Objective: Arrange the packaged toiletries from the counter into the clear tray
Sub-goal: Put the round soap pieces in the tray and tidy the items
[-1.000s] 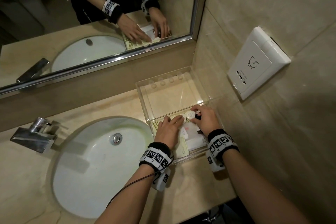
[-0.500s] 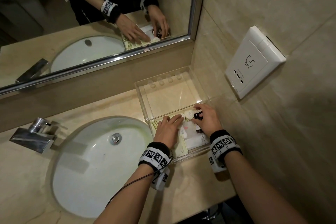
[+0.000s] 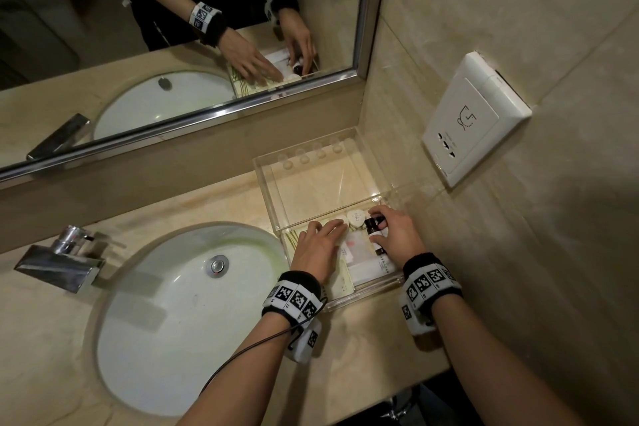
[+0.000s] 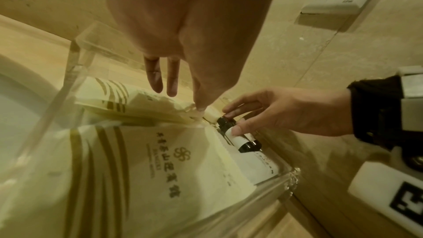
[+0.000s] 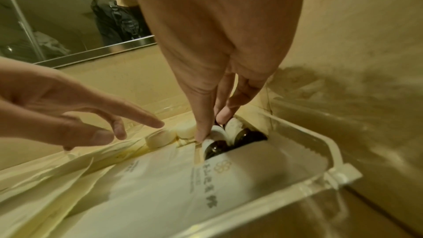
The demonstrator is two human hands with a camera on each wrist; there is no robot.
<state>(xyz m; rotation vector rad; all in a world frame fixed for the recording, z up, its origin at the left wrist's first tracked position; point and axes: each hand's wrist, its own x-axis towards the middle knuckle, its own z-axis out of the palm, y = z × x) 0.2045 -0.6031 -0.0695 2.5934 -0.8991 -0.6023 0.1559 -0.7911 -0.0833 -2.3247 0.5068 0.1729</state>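
Visibly two dark bottles (image 5: 231,142), two round soaps (image 5: 174,134).

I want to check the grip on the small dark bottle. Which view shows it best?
The left wrist view: the right hand pinches the dark bottle side-on, unobstructed. The right wrist view hides much of it behind fingers; the head view shows it small, partly covered.

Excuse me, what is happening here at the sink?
A person is arranging hotel toiletries in a clear tray on the counter beside the sink. The right hand pinches a small dark bottle at the tray's wall side, next to a second bottle. The left hand rests with straight fingers on the cream packets. Round white packages lie between the hands.
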